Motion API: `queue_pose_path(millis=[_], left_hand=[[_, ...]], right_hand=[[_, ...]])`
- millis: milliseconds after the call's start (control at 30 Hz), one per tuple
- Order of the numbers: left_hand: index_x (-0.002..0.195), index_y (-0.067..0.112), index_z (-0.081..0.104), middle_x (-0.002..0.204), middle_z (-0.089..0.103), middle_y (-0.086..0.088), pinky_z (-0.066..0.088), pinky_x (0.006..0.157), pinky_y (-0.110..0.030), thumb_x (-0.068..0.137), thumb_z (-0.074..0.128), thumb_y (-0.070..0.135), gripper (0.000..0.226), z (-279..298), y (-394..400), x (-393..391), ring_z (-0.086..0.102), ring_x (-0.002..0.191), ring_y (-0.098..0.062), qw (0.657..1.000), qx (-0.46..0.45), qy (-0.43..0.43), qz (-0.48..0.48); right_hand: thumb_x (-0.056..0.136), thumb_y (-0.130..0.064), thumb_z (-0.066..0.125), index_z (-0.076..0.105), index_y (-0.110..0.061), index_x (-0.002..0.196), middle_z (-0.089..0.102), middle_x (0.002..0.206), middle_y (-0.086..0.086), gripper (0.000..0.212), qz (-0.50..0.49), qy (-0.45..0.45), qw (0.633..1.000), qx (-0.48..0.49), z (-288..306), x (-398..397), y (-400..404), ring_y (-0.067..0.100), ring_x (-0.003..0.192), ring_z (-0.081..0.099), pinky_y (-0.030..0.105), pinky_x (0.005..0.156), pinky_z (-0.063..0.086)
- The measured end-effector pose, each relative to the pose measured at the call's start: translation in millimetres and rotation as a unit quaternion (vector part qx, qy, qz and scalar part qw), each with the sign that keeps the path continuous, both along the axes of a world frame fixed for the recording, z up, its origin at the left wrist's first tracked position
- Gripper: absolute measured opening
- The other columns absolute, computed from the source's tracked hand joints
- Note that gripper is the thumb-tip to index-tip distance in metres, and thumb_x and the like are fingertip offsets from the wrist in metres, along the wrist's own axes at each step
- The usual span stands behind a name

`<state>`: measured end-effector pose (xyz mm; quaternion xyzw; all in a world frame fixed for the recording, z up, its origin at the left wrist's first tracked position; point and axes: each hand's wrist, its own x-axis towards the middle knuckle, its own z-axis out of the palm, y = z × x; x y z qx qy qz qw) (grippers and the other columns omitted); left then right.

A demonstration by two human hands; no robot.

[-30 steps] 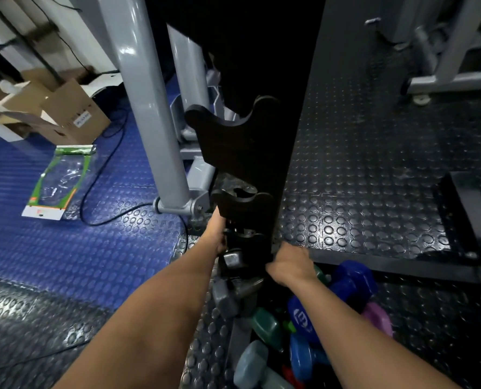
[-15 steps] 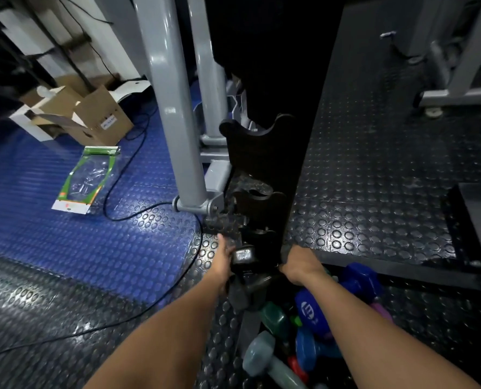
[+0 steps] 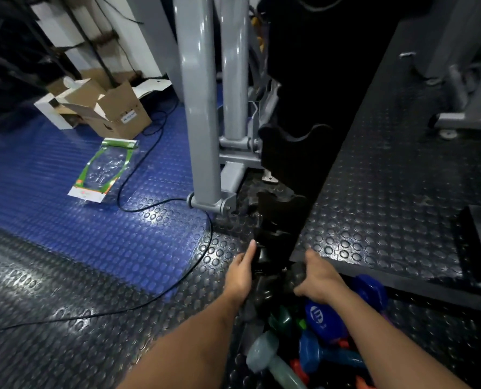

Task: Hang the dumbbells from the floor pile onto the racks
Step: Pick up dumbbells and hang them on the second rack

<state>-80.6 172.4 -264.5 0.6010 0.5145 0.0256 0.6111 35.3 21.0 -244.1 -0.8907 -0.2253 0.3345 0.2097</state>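
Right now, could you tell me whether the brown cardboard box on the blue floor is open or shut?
Open: the cardboard box has its top flaps spread upward and outward, exposing the inside. What it holds cannot be told.

Two bare forearms reaching down, left hand [image 3: 240, 272] against one end of a black dumbbell [image 3: 273, 279], right hand [image 3: 319, 279] curled over its other end, low on a black rack [image 3: 298, 164], coloured dumbbell pile [image 3: 315, 332] on studded floor [image 3: 388, 192], cardboard box [image 3: 113, 110] far left

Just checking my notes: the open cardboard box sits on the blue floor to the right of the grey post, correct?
Not quite. The head view shows the cardboard box on the blue floor to the left of the grey post, not the right.
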Motion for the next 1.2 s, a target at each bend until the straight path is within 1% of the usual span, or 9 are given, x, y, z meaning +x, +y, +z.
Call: queue_pose_path(millis=[100,267,433,567,633,733,933,1033,1200], left_hand=[[0.149,0.027,0.044,0.148,0.051,-0.002,0.03,0.116,-0.041,0.075,0.042,0.091,0.099,5,-12,-5,0.046,0.137,-0.025,0.998,0.056,0.033,-0.006],[0.137,0.038,0.051,0.126,0.068,0.0,0.046,0.106,-0.045,0.061,0.035,0.103,0.101,-3,-25,-21,0.064,0.115,-0.023,0.994,0.093,0.048,-0.013],[0.144,0.026,0.049,0.141,0.058,-0.009,0.037,0.112,-0.042,0.067,0.03,0.1,0.108,8,-16,-13,0.052,0.13,-0.029,0.996,0.064,0.057,-0.028],[0.131,0.047,0.058,0.138,0.061,0.0,0.039,0.113,-0.045,0.059,0.038,0.101,0.093,0,-2,-2,0.056,0.126,-0.023,0.998,0.053,0.032,-0.031],[0.116,0.065,0.057,0.137,0.06,0.003,0.036,0.114,-0.046,0.064,0.037,0.095,0.062,-12,7,1,0.055,0.126,-0.022,0.997,0.037,0.04,-0.054],[0.11,0.054,0.07,0.125,0.069,0.002,0.043,0.11,-0.05,0.057,0.05,0.098,0.071,-47,26,13,0.063,0.119,-0.025,0.998,-0.027,-0.003,-0.053],[0.119,0.03,0.071,0.123,0.071,-0.003,0.044,0.108,-0.05,0.06,0.063,0.092,0.086,-74,73,49,0.067,0.113,-0.026,0.994,-0.068,-0.084,0.026],[0.127,0.035,0.064,0.129,0.067,0.002,0.038,0.112,-0.053,0.058,0.059,0.095,0.091,-46,96,78,0.06,0.123,-0.028,0.993,-0.028,-0.109,0.024],[0.144,0.02,0.053,0.142,0.058,0.0,0.037,0.116,-0.04,0.049,0.066,0.093,0.121,5,97,108,0.056,0.128,-0.019,0.993,-0.009,-0.115,0.002]], right_hand=[[0.065,-0.021,0.09,0.043,-0.022,0.113,0.056,0.114,-0.002,0.067,0.0,-0.019,1.0,-0.003,3,-4,0,0.019,0.102,0.059,0.033,0.082,0.053],[0.068,-0.017,0.086,0.036,-0.023,0.108,0.05,0.115,-0.003,0.064,0.029,-0.076,0.996,-0.027,10,-17,3,0.02,0.105,0.055,0.035,0.084,0.053],[0.083,-0.012,0.075,0.036,-0.018,0.127,0.045,0.134,0.003,0.059,0.028,-0.072,0.995,-0.067,10,-24,13,0.025,0.122,0.051,0.036,0.08,0.04],[0.082,-0.028,0.074,0.035,-0.012,0.137,0.043,0.139,0.01,0.07,0.008,-0.017,0.998,-0.057,6,-13,14,0.028,0.131,0.039,0.038,0.102,0.044],[0.081,-0.04,0.072,0.041,-0.011,0.138,0.043,0.138,0.01,0.071,-0.017,-0.084,0.996,-0.034,5,-21,12,0.029,0.132,0.035,0.041,0.106,0.04],[0.079,-0.041,0.071,0.059,-0.014,0.121,0.052,0.12,0.005,0.052,-0.079,-0.202,0.973,0.079,4,-42,17,0.025,0.118,0.043,0.037,0.1,0.043],[0.07,-0.052,0.082,0.061,-0.009,0.112,0.064,0.104,-0.002,0.063,-0.246,0.075,0.943,0.211,1,-63,44,0.015,0.093,0.063,0.021,0.073,0.054],[0.05,-0.068,0.082,0.07,-0.016,0.107,0.075,0.096,0.0,0.079,-0.287,0.2,0.909,0.227,-4,-61,54,0.02,0.084,0.074,0.04,0.066,0.065],[0.071,-0.025,0.091,0.069,-0.003,0.111,0.079,0.096,0.012,0.05,-0.343,0.356,0.82,0.291,-14,-50,67,0.032,0.087,0.072,0.047,0.08,0.062]])
